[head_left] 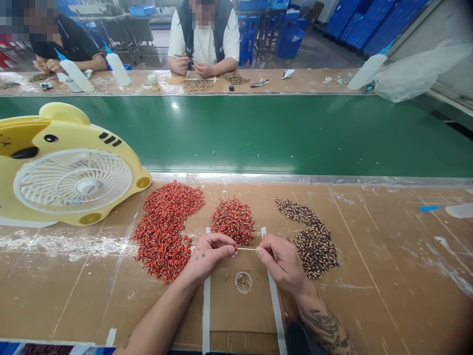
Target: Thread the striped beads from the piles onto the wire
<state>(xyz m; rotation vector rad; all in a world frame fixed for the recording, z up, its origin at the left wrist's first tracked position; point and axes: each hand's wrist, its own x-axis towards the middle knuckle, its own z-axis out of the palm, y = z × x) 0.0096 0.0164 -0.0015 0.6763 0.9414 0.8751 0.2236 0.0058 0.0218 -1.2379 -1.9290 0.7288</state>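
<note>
My left hand is closed in a pinch on a small red bead at the left end of a thin pale stick. My right hand pinches the stick's right end. Both hands hover over a cardboard sheet edged with white tape. Just beyond the fingers lies a small heap of red beads. A larger heap of red beads spreads to the left. A pile of brown speckled beads lies to the right. A small clear round cap sits below the hands.
A yellow desk fan lies at the left. A green conveyor belt runs behind the bench. Across it, two people work at a bench with white squeeze bottles and bead piles. A clear plastic bag sits far right.
</note>
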